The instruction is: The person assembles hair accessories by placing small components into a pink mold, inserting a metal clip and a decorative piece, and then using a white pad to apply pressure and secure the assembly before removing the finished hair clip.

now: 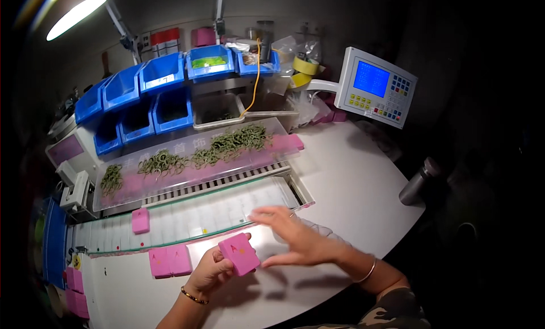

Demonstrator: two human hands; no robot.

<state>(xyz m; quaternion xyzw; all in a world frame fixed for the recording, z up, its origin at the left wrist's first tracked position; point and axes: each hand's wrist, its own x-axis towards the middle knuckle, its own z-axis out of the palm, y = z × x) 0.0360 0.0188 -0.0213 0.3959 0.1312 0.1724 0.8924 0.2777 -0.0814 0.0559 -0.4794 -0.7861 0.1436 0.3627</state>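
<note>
My left hand (214, 270) is closed around the edge of a flat pink block (239, 254), which looks like a rubber mould and carries a red hand-drawn mark. To the right of the block is my right hand (298, 238), empty, its thumb and fingers spread apart. The thumb reaches close to the block's right edge; whether it touches cannot be told. Two similar pink blocks (170, 261) lie side by side on the white table, left of my left hand. Another pink block (141, 221) rests on the long glass-edged strip (227, 212) beyond them.
A clear tray (193, 180) holding heaps of small green rings (230, 142) stands behind the strip. Further back are blue bins (162, 71) in two rows. A control panel (372, 84) on an arm and a grey bottle (417, 184) are at the right. A lamp (78, 16) shines upper left.
</note>
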